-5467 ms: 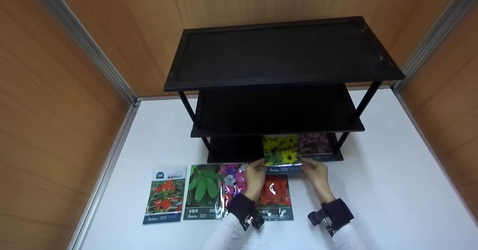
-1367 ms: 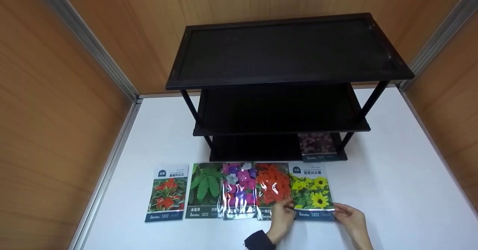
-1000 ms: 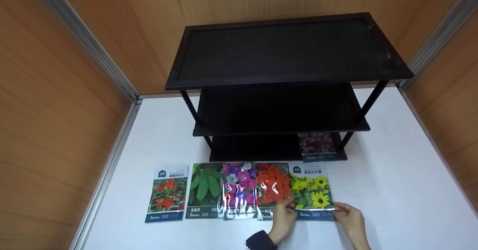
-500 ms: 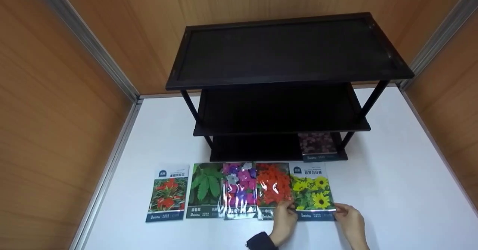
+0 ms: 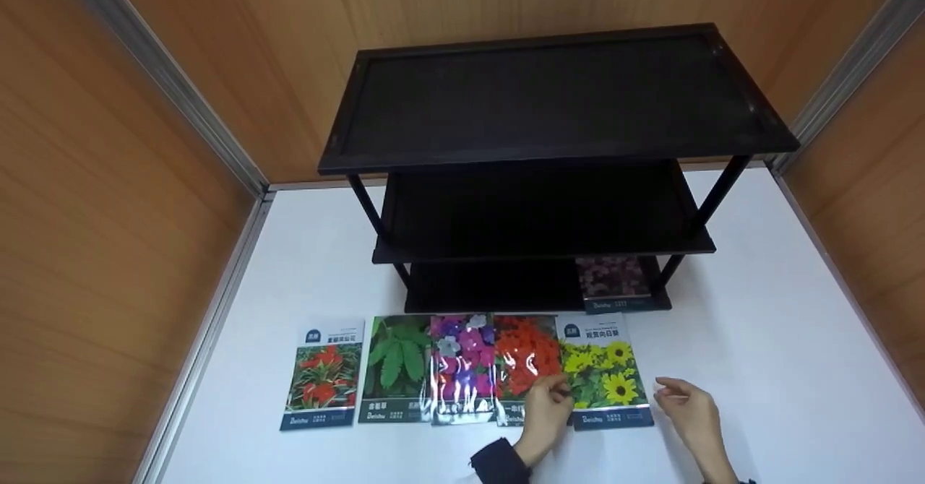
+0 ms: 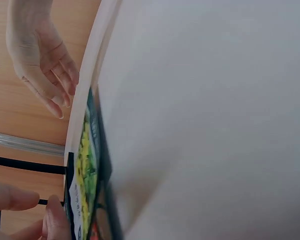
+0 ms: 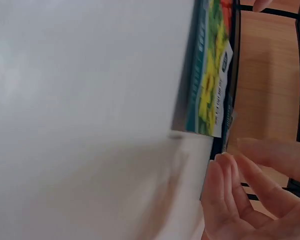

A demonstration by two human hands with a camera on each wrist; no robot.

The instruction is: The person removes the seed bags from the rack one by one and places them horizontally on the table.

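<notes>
A seed packet with yellow sunflowers [image 5: 603,376] lies on the white table at the right end of a row, slightly tilted. My left hand [image 5: 545,415] hovers at its left edge, overlapping the red-flower seed packet [image 5: 524,354]; in the left wrist view its thumb [image 6: 55,220] and finger stand apart with nothing between them. Just right of the sunflower packet is my right hand [image 5: 690,412], clear of it with fingers loosely bent and empty. Further left in the row lie a pink-and-purple flower packet [image 5: 462,368] and a green-leaf packet [image 5: 394,361].
A black three-tier rack [image 5: 542,209] stands behind the row. One pink-flower packet [image 5: 614,282] lies on its bottom shelf at the right. Another red-flower packet with a white top [image 5: 323,376] lies apart at the far left. Wooden panels [image 5: 130,253] enclose the table.
The sunflower packet came off the bottom shelf to the row's right end, uncovering the red-flower packet. In the last half second both hands let go of it, the right moving away rightward.
</notes>
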